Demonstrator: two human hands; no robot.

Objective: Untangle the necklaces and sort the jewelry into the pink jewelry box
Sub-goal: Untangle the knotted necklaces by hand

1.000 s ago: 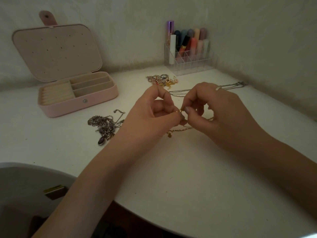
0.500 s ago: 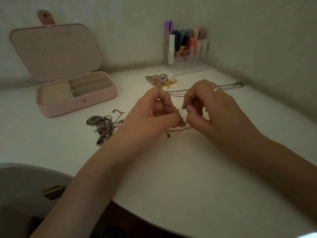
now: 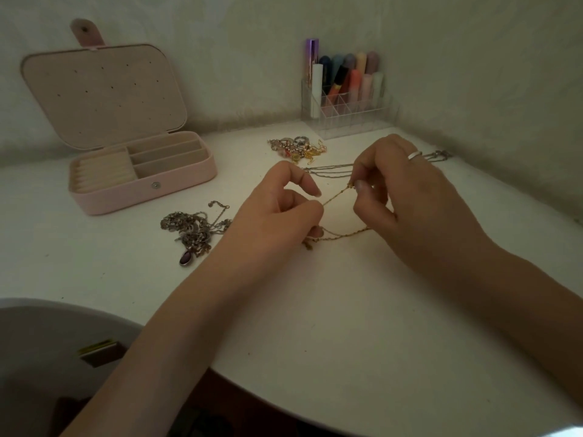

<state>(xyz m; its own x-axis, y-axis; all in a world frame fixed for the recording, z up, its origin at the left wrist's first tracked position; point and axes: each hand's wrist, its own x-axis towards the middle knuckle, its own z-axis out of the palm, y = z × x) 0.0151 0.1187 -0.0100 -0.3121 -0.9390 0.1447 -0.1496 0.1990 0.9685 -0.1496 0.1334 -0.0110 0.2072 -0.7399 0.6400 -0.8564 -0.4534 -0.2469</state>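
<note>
A thin gold necklace (image 3: 336,197) is stretched between my two hands above the white table. My left hand (image 3: 277,212) pinches one part of the chain, and my right hand (image 3: 407,197) pinches its clasp end. A slack loop of the same chain (image 3: 344,236) sags to the table below them. The pink jewelry box (image 3: 176,184) stands open at the back left, its compartments bare. A tangled pile of silver necklaces with a purple pendant (image 3: 192,231) lies left of my left hand. A silver chain (image 3: 331,171) stretches out behind my hands.
A heap of rings and earrings (image 3: 298,149) lies at the back centre. A clear organizer with lipsticks and pens (image 3: 344,105) stands against the back wall. The table's curved front edge (image 3: 252,392) runs below my forearms, with a grey chair (image 3: 47,342) at lower left.
My hands have pulled apart, right hand moving up and right, so the gold chain is now drawn out taut between them instead of bunched at my fingertips.
</note>
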